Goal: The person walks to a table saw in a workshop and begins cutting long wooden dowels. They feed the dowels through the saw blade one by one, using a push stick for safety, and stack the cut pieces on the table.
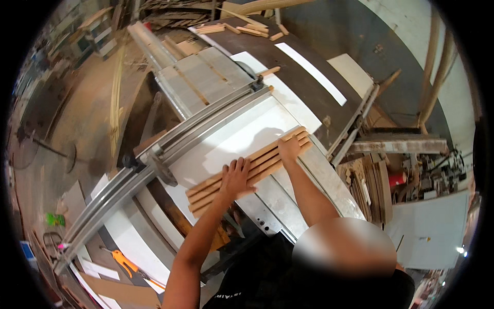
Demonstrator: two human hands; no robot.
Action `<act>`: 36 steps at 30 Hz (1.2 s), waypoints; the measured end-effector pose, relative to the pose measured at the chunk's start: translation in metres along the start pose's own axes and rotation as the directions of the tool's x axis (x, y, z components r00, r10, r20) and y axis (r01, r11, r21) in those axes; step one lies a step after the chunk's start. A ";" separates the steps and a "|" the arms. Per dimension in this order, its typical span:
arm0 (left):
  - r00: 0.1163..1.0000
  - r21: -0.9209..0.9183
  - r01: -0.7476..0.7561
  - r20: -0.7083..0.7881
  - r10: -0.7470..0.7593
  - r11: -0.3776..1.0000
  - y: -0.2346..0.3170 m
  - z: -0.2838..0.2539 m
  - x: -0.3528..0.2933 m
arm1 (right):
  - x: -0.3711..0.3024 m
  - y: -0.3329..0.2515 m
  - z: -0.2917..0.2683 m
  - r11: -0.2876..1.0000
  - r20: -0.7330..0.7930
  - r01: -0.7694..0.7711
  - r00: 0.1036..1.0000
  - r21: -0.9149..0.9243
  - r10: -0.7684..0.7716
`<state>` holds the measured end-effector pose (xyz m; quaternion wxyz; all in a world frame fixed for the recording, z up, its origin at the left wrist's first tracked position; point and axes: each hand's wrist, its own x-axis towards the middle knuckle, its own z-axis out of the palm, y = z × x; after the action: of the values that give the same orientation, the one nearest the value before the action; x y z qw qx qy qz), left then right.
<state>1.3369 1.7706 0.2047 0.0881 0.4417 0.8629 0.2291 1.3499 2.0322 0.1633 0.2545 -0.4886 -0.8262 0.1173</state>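
Observation:
A row of several light wooden strips [206, 191] lies slantwise on the white surface of a sliding-table saw, side by side. My left hand [236, 177] lies across the strips near their middle, fingers over the far side and thumb toward the near side, gripping them. Closer to their right end, my right hand [289, 149] is closed over the strips, its fingertips partly hidden. Just beyond runs a long metal fence [216, 114]. A saw blade [246, 67] shows partly past the fence, beside a small wooden strip [270, 71].
Short wooden pieces [252, 31] lie on the dark table at the far side, near a white strip [311, 73]. An orange-handled tool [123, 261] rests at lower left. Stacked boards [373, 188] stand on the right. Long thin strips [117, 98] lie on the floor at left.

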 end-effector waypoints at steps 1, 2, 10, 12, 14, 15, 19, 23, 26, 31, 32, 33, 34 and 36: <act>1.000 0.041 -0.008 -0.005 0.008 0.999 0.002 0.007 -0.008 | -0.020 0.003 -0.023 0.989 0.028 -0.013 1.000 0.149 0.009; 1.000 0.084 -0.010 -0.005 0.011 0.996 0.003 0.013 -0.018 | -0.048 0.000 -0.058 0.955 0.063 -0.033 0.998 0.296 0.015; 0.996 -0.002 -0.032 0.083 0.032 0.999 0.076 0.049 -0.041 | -0.213 0.141 -0.184 0.942 0.374 -0.214 0.921 0.258 0.107; 0.997 0.006 -0.065 0.043 0.064 0.998 0.091 0.066 -0.047 | -0.234 0.157 -0.186 0.922 0.374 -0.191 0.926 0.336 0.056; 0.991 0.002 -0.065 0.120 0.064 0.998 0.111 0.081 -0.049 | -0.244 0.152 -0.195 0.875 0.484 -0.327 0.866 0.356 0.127; 0.985 0.004 -0.086 0.154 0.084 0.996 0.126 0.087 -0.050 | -0.254 0.158 -0.200 0.873 0.490 -0.325 0.864 0.364 0.117; 0.969 0.015 -0.152 0.198 0.146 0.988 0.188 0.120 -0.063 | -0.282 0.179 -0.232 0.900 0.485 -0.280 0.870 0.333 0.091; 0.945 0.013 -0.212 0.258 0.201 0.977 0.254 0.155 -0.077 | -0.323 0.208 -0.268 0.867 0.481 -0.408 0.843 0.285 0.239; 0.912 0.012 -0.299 0.298 0.282 0.954 0.297 0.180 -0.084 | -0.346 0.222 -0.285 0.817 0.441 -0.493 0.830 0.298 0.341; 0.863 -0.090 -0.396 0.303 0.404 0.914 0.341 0.203 -0.106 | -0.377 0.251 -0.287 0.508 0.388 -0.738 0.670 0.444 0.633; 0.858 -0.109 -0.404 0.300 0.418 0.908 0.341 0.204 -0.108 | -0.377 0.253 -0.290 0.426 0.397 -0.774 0.615 0.468 0.681; 0.850 -0.148 -0.407 0.300 0.433 0.901 0.346 0.207 -0.112 | -0.394 0.266 -0.278 0.343 0.325 -0.720 0.615 0.604 0.718; 0.845 -0.173 -0.417 0.287 0.451 0.892 0.345 0.213 -0.118 | -0.400 0.272 -0.283 0.272 0.368 -0.725 0.591 0.633 0.718; 0.828 -0.214 -0.458 0.250 0.501 0.863 0.344 0.218 -0.112 | -0.402 0.282 -0.290 0.118 0.443 -0.712 0.548 0.692 0.709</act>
<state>1.7293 1.9232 0.1698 0.1884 0.6661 0.6817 0.2368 1.8747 1.8071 0.1599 0.3600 -0.6396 -0.3315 0.5928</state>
